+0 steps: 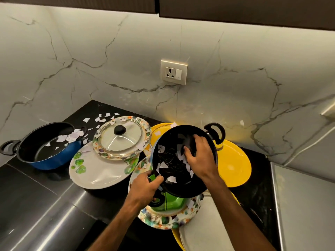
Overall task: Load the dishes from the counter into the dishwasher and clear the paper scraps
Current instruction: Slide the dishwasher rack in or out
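- The left hand (145, 187) clenches round the near loop handle of a round pan with a black inside and blue outside (172, 180), holding it tilted above the black stone counter (36, 192), right of centre.
- The right hand (199, 156) reaches into the pan with its fingers bent down among torn white paper scraps (164, 164); I cannot tell whether they pinch any.
- Beneath the pan lie a floral-rimmed plate (168, 220) and a green dish (172, 202); behind it, to the right, is a round yellow plate (235, 165).
- At far left stands a blue pot with a black inside (54, 163), with more scraps in it.
- Between pot and pan, a glass lid with a black knob (120, 140) rests on a second floral plate (145, 127), which overlaps a white plate with green leaves (96, 171).
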Demonstrator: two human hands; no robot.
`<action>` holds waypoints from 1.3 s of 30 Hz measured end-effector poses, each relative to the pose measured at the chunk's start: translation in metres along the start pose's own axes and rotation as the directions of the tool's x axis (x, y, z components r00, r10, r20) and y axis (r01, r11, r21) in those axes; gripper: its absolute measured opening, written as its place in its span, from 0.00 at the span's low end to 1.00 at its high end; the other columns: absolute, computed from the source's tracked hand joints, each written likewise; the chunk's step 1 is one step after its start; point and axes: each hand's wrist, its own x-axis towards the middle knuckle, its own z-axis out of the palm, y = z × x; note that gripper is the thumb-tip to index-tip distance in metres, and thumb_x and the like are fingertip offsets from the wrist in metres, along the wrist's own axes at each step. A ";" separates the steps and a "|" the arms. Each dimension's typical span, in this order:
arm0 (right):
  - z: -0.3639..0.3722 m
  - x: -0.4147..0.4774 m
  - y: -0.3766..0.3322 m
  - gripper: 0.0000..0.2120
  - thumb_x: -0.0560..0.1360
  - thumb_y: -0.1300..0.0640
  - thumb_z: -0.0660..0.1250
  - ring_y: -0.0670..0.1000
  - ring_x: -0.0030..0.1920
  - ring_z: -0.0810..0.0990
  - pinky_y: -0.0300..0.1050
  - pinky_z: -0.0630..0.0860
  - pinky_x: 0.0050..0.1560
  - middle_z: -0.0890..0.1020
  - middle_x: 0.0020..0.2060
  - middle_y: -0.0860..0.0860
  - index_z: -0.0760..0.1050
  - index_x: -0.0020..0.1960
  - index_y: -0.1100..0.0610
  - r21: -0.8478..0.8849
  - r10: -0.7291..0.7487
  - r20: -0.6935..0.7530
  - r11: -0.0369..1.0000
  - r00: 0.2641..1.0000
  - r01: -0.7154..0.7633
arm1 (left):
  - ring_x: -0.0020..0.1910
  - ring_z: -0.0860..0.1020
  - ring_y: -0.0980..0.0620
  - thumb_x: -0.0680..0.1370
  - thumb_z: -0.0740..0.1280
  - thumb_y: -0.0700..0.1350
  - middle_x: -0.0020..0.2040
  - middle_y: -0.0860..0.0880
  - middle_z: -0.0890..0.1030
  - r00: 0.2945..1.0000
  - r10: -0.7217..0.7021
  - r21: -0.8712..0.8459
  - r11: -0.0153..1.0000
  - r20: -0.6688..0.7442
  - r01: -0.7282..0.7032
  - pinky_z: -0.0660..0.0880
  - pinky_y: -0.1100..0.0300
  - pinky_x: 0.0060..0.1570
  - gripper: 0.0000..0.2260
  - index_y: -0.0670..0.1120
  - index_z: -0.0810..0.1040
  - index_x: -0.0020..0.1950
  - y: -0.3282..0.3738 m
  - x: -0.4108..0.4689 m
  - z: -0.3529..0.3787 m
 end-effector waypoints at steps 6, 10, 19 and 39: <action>0.017 -0.014 -0.011 0.26 0.79 0.55 0.67 0.54 0.71 0.69 0.45 0.65 0.74 0.72 0.70 0.55 0.67 0.76 0.56 0.061 -0.111 0.231 0.993 0.967 0.099 | 0.29 0.77 0.51 0.79 0.69 0.50 0.37 0.41 0.84 0.991 0.112 0.091 0.989 0.068 -0.118 0.80 0.52 0.31 0.07 0.55 0.81 0.56 0.009 0.001 0.006; 0.024 -0.025 -0.011 0.17 0.78 0.54 0.65 0.50 0.63 0.77 0.53 0.76 0.64 0.80 0.62 0.51 0.77 0.66 0.54 0.121 -0.267 0.410 0.964 0.872 0.239 | 0.29 0.81 0.47 0.77 0.69 0.51 0.34 0.45 0.84 0.993 0.107 0.147 0.983 0.041 -0.112 0.83 0.44 0.34 0.08 0.54 0.81 0.55 0.010 0.009 0.010; 0.000 -0.016 0.017 0.22 0.83 0.53 0.64 0.48 0.73 0.67 0.46 0.65 0.75 0.71 0.72 0.49 0.68 0.76 0.53 0.095 -0.191 0.170 0.980 0.967 0.177 | 0.27 0.77 0.53 0.78 0.69 0.51 0.34 0.46 0.84 0.987 0.155 0.125 0.980 0.033 -0.157 0.78 0.54 0.28 0.13 0.52 0.81 0.62 0.018 0.009 0.016; 0.033 -0.040 0.033 0.27 0.84 0.37 0.54 0.60 0.65 0.70 0.53 0.70 0.65 0.69 0.67 0.59 0.63 0.75 0.54 -0.120 0.065 0.293 0.992 0.954 -0.031 | 0.30 0.82 0.52 0.77 0.69 0.52 0.34 0.48 0.84 0.957 0.273 0.215 0.944 -0.095 -0.248 0.80 0.49 0.34 0.08 0.53 0.80 0.55 0.025 0.015 0.034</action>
